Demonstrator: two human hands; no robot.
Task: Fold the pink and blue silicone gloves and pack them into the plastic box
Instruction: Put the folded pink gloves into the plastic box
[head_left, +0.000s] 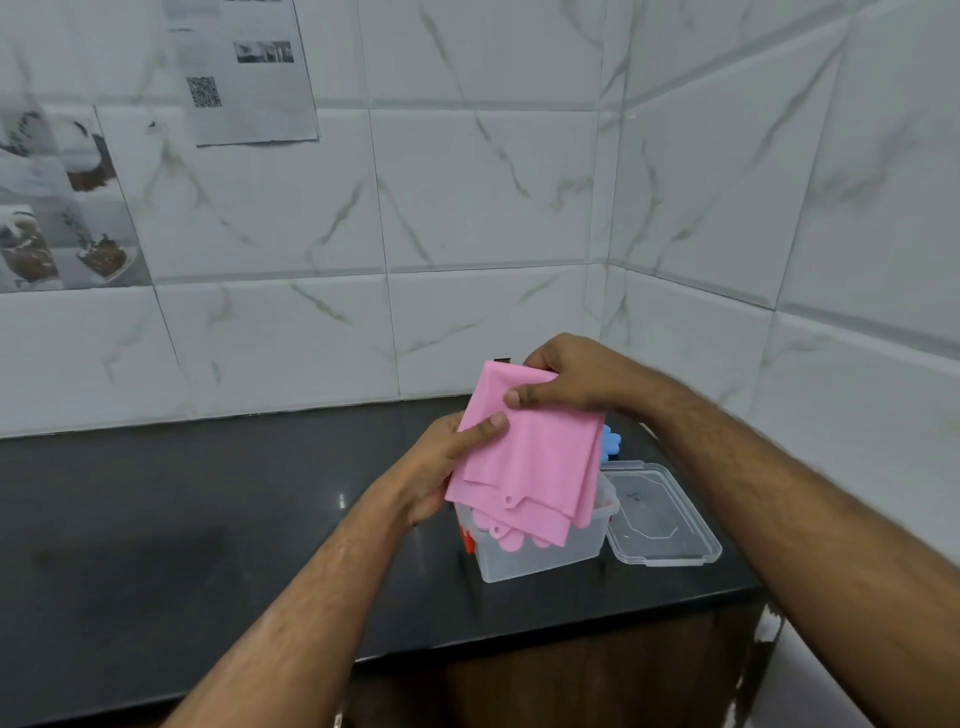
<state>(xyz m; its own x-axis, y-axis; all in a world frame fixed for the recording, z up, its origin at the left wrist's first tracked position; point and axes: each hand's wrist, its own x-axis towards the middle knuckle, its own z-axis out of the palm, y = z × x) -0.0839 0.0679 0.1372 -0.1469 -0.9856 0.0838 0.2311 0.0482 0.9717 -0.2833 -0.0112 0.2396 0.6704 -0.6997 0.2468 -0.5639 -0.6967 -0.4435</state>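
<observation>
Printed sheets are stuck to the marble-patterned wall tiles at far left, and another sheet with a QR code hangs a little to their right. Below them runs a dark countertop.

The left hand grips the left edge of the folded pink gloves, thumb pressed on the front face and fingers curled behind. The pink gloves are held in the air above the plastic box, their long axis running from upper left down toward lower right, the folded edge up near the wall and the loose cuff edges and rounded fingertips hanging down into the mouth of the box. The box is clear, open, and stands on the counter near its front edge; something red shows at its left wall, too hidden to identify.

The right hand pinches the upper edge of the pink gloves, thumb on the front.

Behind the pink sheet, just beside the right forearm, a bit of the blue gloves peeks out, mostly covered. To the right of the box lies its clear lid flat on the counter, touching or nearly touching the box.
</observation>
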